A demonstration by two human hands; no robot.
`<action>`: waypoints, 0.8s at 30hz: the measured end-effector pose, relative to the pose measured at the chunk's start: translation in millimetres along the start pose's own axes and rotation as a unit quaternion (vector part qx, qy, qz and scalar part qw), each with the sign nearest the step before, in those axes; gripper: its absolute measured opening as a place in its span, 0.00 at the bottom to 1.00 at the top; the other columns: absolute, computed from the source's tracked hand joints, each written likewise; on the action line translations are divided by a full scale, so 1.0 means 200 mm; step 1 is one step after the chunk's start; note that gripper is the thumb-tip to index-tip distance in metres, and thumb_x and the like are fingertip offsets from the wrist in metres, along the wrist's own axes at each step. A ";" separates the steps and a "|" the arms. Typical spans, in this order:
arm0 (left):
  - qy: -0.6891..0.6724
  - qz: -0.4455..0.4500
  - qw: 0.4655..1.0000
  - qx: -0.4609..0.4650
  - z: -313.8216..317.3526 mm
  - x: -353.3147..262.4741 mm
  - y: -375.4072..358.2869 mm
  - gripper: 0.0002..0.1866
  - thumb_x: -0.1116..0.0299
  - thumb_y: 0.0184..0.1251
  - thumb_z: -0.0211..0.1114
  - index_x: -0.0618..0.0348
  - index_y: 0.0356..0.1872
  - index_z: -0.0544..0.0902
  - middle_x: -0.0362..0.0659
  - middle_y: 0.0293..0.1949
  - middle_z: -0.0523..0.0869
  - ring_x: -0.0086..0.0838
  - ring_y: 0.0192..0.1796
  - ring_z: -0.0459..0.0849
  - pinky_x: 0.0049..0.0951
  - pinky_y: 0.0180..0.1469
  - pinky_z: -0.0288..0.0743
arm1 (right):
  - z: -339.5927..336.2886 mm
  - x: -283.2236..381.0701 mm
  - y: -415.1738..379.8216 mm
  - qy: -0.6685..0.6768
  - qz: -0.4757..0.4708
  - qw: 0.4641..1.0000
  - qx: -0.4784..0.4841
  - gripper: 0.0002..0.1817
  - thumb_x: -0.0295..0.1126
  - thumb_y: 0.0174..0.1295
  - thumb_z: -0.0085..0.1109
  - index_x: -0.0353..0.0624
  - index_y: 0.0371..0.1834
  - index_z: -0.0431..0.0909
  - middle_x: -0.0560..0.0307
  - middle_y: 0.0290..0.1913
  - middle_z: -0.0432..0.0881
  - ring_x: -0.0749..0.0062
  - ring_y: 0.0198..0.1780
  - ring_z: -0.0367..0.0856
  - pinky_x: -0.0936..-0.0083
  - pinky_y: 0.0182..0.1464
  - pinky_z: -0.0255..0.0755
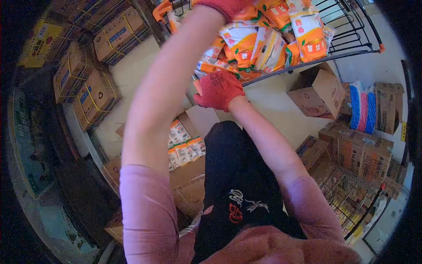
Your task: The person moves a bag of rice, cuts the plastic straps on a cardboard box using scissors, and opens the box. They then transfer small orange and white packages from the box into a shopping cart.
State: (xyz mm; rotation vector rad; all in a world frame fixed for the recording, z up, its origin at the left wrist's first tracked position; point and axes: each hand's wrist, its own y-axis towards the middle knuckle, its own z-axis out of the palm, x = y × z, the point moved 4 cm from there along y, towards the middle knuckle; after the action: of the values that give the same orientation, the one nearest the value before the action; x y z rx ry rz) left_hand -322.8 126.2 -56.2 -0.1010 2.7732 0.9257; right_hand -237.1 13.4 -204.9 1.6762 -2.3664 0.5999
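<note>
A wire shopping cart (334, 56) piled with orange-and-white plastic packets (270, 50) stands ahead of me. My left hand (226, 6), in a red glove, reaches over the far part of the pile. The top edge of the view cuts it off, so its fingers and anything in them are hidden. Closer in, my right hand (218, 90), also red-gloved, is closed over the cart's near rim by its left corner. Packets lie just beyond its fingers. Below and left of that hand sits an open cardboard box (189, 169) with similar packets (187, 152) inside.
Strapped cartons (96, 99) line the left side. At right are an open cardboard box (318, 94), blue and pink bundles (362, 108) and stacked cartons (356, 149). Another wire basket (347, 193) stands at lower right. Pale floor (270, 101) shows under the cart.
</note>
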 end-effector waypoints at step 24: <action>0.123 -0.545 0.638 0.530 0.07 0.54 -3.77 0.43 0.46 0.51 0.67 0.56 0.65 0.62 0.51 0.62 0.67 0.46 0.65 0.65 0.53 0.64 0.59 | 0.11 -0.01 0.05 -0.136 0.087 0.987 -0.008 0.31 0.61 0.54 0.52 0.39 0.38 0.79 0.41 0.39 0.81 0.46 0.42 0.80 0.56 0.44 0.71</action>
State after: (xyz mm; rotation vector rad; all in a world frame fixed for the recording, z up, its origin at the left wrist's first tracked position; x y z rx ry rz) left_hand -324.5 -467.5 -533.1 -1.4905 2.2004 -1.0436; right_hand -243.9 8.9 -226.9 1.6473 -2.7214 0.3989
